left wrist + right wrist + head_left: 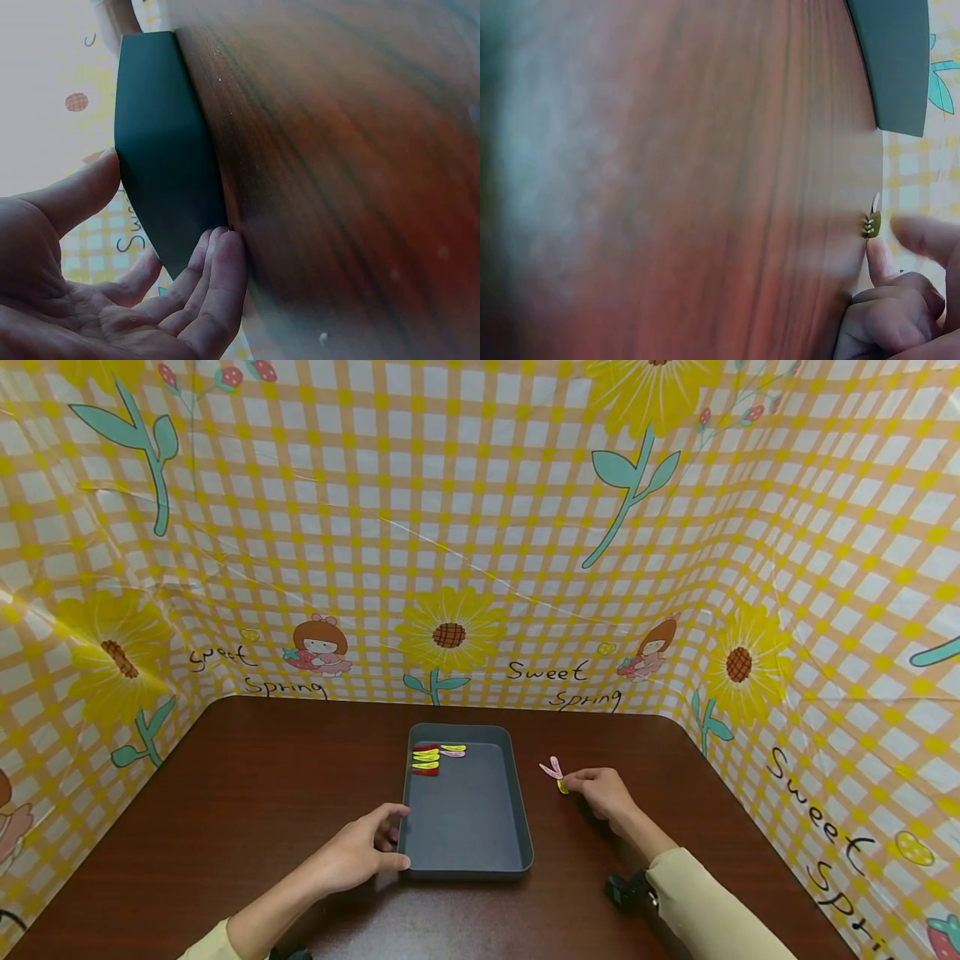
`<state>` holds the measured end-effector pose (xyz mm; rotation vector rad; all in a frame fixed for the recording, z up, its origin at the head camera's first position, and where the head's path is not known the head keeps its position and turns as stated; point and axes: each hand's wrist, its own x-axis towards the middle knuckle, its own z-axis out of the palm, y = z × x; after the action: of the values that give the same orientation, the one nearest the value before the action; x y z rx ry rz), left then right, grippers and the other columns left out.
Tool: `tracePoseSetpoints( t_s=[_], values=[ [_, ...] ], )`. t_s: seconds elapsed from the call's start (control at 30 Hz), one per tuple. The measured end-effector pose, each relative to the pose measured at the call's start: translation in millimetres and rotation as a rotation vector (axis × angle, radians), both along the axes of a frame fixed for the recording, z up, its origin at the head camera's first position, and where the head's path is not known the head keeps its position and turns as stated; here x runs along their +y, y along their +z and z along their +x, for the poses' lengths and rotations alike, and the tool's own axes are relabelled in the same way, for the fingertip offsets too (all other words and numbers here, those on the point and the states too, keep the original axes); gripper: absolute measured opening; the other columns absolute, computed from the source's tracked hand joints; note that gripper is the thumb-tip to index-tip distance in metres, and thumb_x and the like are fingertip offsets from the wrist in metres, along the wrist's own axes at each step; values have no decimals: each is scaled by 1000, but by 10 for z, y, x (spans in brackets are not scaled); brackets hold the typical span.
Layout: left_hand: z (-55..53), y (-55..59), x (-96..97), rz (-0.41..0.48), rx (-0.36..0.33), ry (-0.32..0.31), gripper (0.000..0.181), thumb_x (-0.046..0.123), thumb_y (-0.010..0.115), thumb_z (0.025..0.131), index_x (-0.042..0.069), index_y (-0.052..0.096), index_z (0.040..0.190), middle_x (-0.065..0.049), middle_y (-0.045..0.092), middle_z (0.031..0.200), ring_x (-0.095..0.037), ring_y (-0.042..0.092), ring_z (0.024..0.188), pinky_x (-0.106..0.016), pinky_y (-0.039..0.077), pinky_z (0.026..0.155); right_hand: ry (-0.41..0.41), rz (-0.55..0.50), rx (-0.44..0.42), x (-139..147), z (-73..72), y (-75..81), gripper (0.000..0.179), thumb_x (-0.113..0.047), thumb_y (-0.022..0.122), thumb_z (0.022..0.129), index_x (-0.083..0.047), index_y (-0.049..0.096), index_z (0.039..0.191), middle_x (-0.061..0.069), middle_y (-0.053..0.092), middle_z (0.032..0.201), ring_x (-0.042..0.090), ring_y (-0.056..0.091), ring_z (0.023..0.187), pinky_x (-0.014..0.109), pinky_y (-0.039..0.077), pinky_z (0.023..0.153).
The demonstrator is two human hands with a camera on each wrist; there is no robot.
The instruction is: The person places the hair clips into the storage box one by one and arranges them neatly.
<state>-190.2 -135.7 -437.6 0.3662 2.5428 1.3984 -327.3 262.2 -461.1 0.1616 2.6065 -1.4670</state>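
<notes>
Near the front left corner of a dark grey tray (468, 835), my left hand (367, 852) holds the side. In the left wrist view its thumb (90, 187) is at the tray's rim and its fingertips (229, 259) are low on the outer wall. My right hand (603, 793) is on the table right of the tray, fingertips at a yellow hair clip (562, 787). In the right wrist view one fingertip meets that clip (873, 225), with the blurred tip opposite standing apart from it. Pink hair clips (552, 768) lie just beyond.
Inside the tray, red and yellow hair clips (425, 760) form a column at the far left. A yellow clip (453, 747) and a pink clip (452, 754) lie beside it. Checked cloth walls (480, 552) surround the brown table (300, 760) at back and sides.
</notes>
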Motion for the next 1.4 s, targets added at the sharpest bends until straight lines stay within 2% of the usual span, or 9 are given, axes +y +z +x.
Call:
tracePoseSetpoints(
  t_s=[0.13, 0.37, 0.67, 1.4],
  values=[
    [2, 5, 2, -3, -2, 5, 64, 15, 82, 83, 7, 52, 139, -8, 60, 108, -20, 57, 93, -37, 47, 79, 26, 48, 15, -27, 2, 1, 32, -23, 80, 84, -1, 72, 107, -7, 47, 57, 9, 25, 45, 25, 25, 43],
    [11, 13, 3, -7, -9, 5, 64, 16, 82, 84, 7, 51, 140, -8, 60, 108, -19, 57, 93, -38, 47, 79, 35, 92, 27, -34, -3, -5, 35, -16, 81, 83, 0, 68, 112, -7, 35, 56, 9, 25, 45, 26, 26, 44],
    [12, 17, 5, -3, -17, 11, 65, 16, 82, 84, 7, 51, 140, -9, 60, 110, -20, 58, 95, -39, 48, 80, 25, 33, 30, 26, -6, -44, 28, -6, 74, 85, 3, 68, 111, -7, 38, 53, 7, 27, 42, 24, 27, 42],
    [-1, -4, -7, 3, -18, 3, 65, 17, 82, 84, 8, 51, 141, -10, 62, 112, -20, 59, 96, -41, 50, 81, -13, -22, 21, 81, 23, -30, 25, -3, 70, 88, 7, 68, 111, -8, 36, 50, 6, 27, 42, 23, 27, 41]
  ],
)
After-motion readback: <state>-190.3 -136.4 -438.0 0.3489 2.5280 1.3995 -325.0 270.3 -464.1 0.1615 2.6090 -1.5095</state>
